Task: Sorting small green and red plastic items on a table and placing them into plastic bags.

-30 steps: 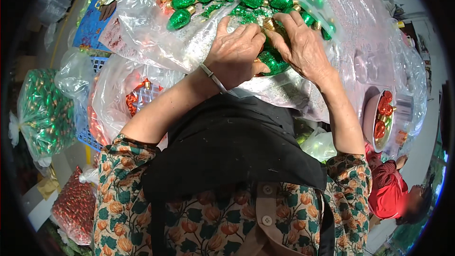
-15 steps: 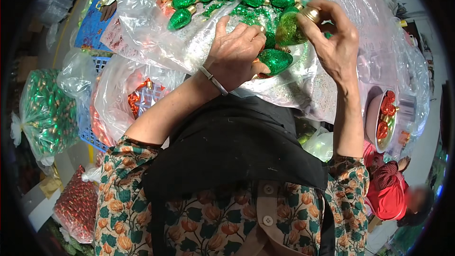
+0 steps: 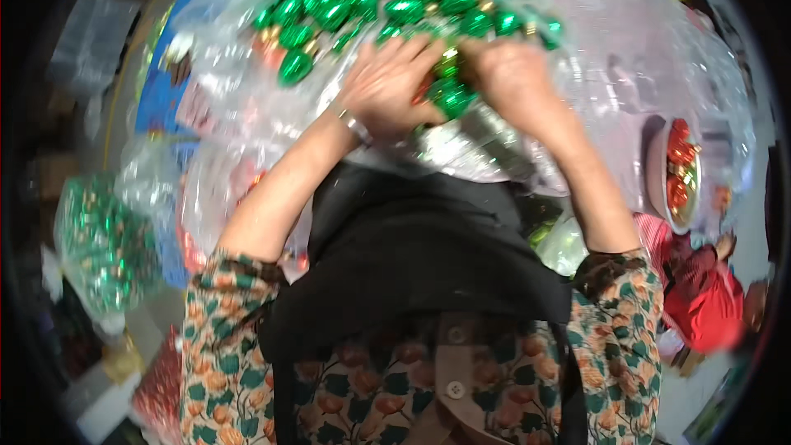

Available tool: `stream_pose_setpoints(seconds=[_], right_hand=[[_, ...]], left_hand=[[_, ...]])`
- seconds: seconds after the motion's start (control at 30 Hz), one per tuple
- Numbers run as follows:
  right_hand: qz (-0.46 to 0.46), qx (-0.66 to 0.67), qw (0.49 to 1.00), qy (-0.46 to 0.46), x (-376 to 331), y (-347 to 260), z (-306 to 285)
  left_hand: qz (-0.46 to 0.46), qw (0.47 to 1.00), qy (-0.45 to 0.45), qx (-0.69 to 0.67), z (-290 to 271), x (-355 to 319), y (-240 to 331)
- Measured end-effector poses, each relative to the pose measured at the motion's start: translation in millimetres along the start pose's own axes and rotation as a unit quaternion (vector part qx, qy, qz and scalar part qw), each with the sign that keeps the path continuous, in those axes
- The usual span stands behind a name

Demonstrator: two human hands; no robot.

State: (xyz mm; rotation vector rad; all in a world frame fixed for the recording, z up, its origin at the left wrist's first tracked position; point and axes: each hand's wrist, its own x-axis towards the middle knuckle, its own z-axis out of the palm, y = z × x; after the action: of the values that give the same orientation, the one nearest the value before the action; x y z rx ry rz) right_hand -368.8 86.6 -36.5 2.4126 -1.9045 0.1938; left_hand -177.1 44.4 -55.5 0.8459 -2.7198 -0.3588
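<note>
Between my hands is a glittery green bulb-shaped ornament (image 3: 451, 99), with a gold and yellow-green patch just above it, blurred by motion. My left hand (image 3: 387, 86) is closed on the ornament from the left, its thumb beneath and its fingers bent over red bits. On the other side, my right hand (image 3: 512, 82) is curled closed close to the gold patch; what its fingers hold is hidden and smeared. More green bulb ornaments (image 3: 334, 12) with gold caps lie just beyond my hands, on a clear plastic sheet (image 3: 222, 58) strewn with glitter.
A pale bowl (image 3: 655, 169) with red ornaments stands at the right. A clear bag of green ornaments (image 3: 107, 243) and a bag of red ones (image 3: 156, 395) lie at the left, near a blue crate (image 3: 171, 247). A person in red (image 3: 700, 305) is at the lower right.
My right hand has moved left and down, from holding a green bulb ornament by its gold cap to beside my left hand. My left hand has shifted slightly left. The view has tilted and blurred.
</note>
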Motion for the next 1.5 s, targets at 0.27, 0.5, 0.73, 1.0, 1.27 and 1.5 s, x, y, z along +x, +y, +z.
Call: stream_pose_setpoints(seconds=[0.27,0.5,0.73,1.0,1.27,1.5], right_hand=[[-0.037,0.151,0.983,0.095,-60.0,-10.8,25.3],[-0.054,0.19,0.974,0.109,-62.1,-2.6,33.9],[-0.072,0.134,0.982,0.111,-61.3,-0.2,35.1],[-0.133,0.177,0.965,0.138,-60.5,-10.6,34.6],[-0.108,0.179,0.972,0.112,-64.2,-0.1,28.1],[0.016,0.127,0.987,0.093,-88.2,56.8,-42.0]], left_hand=[[0.0,0.998,0.004,0.06,-1.7,12.8,6.9],[0.126,0.991,0.038,-0.007,3.9,37.7,9.8],[0.178,0.983,0.016,0.047,11.9,36.7,10.4],[0.12,0.984,-0.103,0.083,-0.6,20.9,24.0],[0.116,0.992,0.001,-0.057,8.9,28.9,14.8],[0.196,0.97,0.129,-0.069,-50.4,81.8,29.1]])
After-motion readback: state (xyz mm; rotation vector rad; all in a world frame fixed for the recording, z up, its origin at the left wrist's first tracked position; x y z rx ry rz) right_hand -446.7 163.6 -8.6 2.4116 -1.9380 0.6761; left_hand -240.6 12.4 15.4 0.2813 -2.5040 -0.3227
